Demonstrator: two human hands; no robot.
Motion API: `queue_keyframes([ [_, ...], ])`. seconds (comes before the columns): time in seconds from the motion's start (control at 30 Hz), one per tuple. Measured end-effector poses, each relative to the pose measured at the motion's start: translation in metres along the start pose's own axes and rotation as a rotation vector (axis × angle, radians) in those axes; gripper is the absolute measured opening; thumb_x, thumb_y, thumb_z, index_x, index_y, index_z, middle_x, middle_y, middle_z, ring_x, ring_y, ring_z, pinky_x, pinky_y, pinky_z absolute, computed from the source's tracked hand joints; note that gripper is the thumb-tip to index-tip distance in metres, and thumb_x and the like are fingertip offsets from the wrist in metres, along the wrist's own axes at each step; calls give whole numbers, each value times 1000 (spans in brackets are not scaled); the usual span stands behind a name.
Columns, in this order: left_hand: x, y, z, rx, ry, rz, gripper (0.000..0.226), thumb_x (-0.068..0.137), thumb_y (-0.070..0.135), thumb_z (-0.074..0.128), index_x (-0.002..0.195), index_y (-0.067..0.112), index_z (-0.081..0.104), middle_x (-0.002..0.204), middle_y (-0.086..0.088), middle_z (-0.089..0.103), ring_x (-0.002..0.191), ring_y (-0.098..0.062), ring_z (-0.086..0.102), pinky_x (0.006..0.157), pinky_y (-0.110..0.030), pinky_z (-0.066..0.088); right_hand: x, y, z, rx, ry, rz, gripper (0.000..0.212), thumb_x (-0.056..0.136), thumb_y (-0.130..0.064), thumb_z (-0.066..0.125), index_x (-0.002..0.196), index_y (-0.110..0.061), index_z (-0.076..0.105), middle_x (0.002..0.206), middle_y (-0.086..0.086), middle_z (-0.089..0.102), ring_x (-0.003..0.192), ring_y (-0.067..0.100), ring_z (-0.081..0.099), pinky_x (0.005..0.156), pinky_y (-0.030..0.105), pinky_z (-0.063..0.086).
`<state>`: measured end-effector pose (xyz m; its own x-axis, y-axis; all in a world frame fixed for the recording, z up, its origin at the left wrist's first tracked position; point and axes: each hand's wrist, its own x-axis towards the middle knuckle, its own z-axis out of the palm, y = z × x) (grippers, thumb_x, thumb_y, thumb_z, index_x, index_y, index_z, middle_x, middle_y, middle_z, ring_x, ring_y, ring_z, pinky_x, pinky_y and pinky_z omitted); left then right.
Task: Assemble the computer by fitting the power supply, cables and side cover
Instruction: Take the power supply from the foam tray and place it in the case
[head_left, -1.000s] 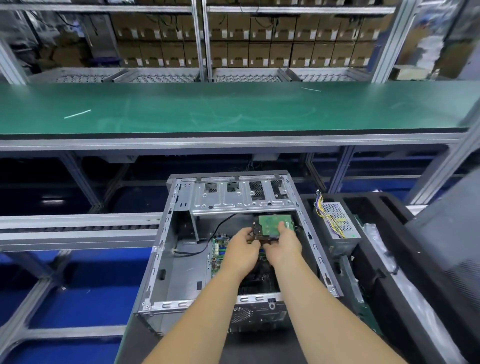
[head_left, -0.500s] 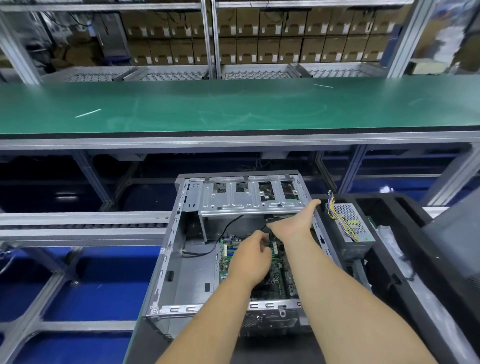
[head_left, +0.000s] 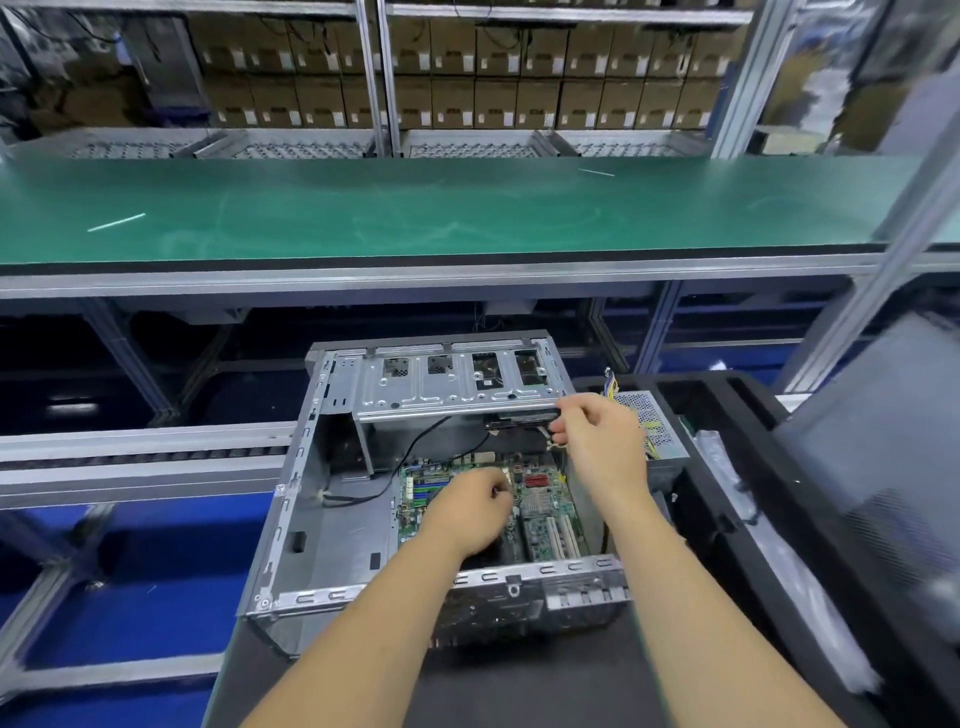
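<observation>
Open grey metal computer case (head_left: 332, 525) holds both hands: left hand (head_left: 470, 512) curled over its green motherboard (head_left: 545, 506), contents unclear; right hand (head_left: 597, 439) pinching a connector under its drive cage (head_left: 447, 387).

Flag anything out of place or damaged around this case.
Nothing looks damaged. The power supply sits outside the open case, in the black tray to its right, not yet fitted; no side cover is on.

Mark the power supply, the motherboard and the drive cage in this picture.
power supply (head_left: 655, 422): head view, its perforated metal top beside the case.
motherboard (head_left: 545, 506): head view, green board near the heatsink.
drive cage (head_left: 441, 392): head view, its flat top plate.
</observation>
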<state>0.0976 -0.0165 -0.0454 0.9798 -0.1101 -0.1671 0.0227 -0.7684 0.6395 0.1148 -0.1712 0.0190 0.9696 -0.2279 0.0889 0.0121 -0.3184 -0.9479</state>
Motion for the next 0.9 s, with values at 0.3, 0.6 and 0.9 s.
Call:
queue_keyframes([
  [0.3, -14, 65, 22, 248, 170, 106, 21, 99, 34, 37, 97, 21, 53, 84, 1, 64, 76, -26, 62, 66, -37, 51, 78, 119, -71, -655, 39, 304, 77, 88, -44, 74, 148, -14, 38, 142, 23, 46, 133, 42, 43, 107, 53, 40],
  [0.6, -27, 68, 33, 505, 353, 256, 21, 97, 31, 36, 81, 17, 38, 60, 4, 41, 52, -26, 46, 49, -31, 32, 157, 148, -42, -920, -152, 392, 110, 71, -66, 81, 155, -20, 26, 153, 21, 32, 142, 40, 32, 111, 57, 32],
  [0.9, -32, 71, 32, 487, 515, 340, 22, 84, 27, 46, 67, 19, 36, 43, 2, 44, 30, -24, 42, 36, -23, 40, 179, 164, -39, -890, -96, 464, 95, 74, -62, 79, 150, -35, 31, 148, 23, 38, 137, 43, 38, 110, 55, 34],
])
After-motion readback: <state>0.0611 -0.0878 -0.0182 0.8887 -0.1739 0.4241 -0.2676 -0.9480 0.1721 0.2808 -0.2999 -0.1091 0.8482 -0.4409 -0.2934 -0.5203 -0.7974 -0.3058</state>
